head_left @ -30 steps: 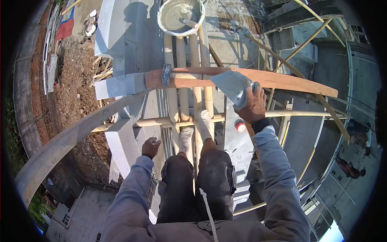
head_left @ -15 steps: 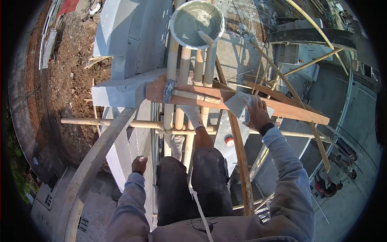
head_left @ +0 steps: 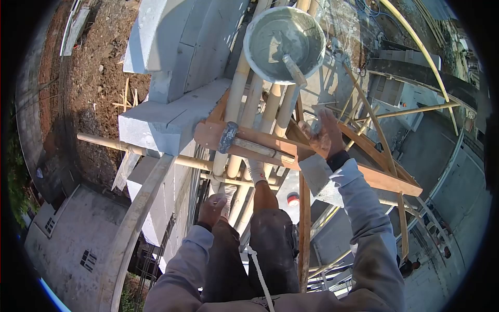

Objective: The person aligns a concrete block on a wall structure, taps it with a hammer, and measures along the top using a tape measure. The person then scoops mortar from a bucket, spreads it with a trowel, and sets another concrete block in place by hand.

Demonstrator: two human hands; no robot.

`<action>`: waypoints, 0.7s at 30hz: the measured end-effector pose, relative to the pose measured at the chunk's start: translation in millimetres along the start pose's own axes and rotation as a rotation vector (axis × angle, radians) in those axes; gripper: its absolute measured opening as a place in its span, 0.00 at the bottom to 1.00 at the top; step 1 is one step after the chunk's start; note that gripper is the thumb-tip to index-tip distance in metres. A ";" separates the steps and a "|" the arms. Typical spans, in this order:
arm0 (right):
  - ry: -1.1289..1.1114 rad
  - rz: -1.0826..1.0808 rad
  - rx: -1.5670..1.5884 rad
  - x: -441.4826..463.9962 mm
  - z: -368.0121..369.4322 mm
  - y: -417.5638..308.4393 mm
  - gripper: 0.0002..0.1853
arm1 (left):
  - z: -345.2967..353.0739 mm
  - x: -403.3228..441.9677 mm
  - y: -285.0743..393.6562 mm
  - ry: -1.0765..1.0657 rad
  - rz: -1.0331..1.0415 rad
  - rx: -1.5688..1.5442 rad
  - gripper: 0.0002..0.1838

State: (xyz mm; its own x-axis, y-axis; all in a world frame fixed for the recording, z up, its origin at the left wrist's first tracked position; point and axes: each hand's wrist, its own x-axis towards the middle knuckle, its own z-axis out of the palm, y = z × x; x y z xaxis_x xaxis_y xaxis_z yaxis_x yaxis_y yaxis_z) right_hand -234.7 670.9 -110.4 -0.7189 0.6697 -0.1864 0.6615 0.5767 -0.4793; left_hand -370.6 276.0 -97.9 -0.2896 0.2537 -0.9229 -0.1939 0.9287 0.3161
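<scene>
Nearest, the left hand (head_left: 213,209) hangs just beside the sock (head_left: 227,200) in view, its fingers loosely curled; whether they hold anything I cannot tell. Beyond it, the grey block piece (head_left: 317,174) appears to rest on the orange-brown board (head_left: 387,181), beside the right sleeve (head_left: 358,200). Farther on, the right hand (head_left: 325,134) is raised, fingers spread, with nothing visibly in them. It has just left the piece, which seems to leave that piece unheld and the hand free. A hammer (head_left: 227,137) lies to the left on the board; farther stands the bucket (head_left: 248,52). Half a second earlier, the right fingers touched the piece and the left hand was farther left.
</scene>
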 end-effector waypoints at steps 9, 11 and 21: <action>-0.440 0.318 -0.667 188.9 106.5 15.2 0.20 | -27.2 -30.2 -80.9 0.112 -0.271 -0.011 0.24; -0.415 0.339 -0.656 197.2 109.5 15.3 0.19 | -27.3 -28.7 -99.5 0.134 -0.262 -0.013 0.23; -0.601 0.472 -0.327 219.2 45.9 3.6 0.16 | -1.7 -35.5 -68.9 0.095 -0.248 -0.131 0.24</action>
State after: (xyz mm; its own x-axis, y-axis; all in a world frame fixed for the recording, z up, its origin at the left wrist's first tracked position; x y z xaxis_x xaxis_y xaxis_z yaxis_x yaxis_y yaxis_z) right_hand -399.7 798.3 -192.4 -0.2802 0.5646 -0.7764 0.8841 0.4668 0.0204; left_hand -348.6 202.5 -86.6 -0.3032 -0.0085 -0.9529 -0.3868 0.9150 0.1149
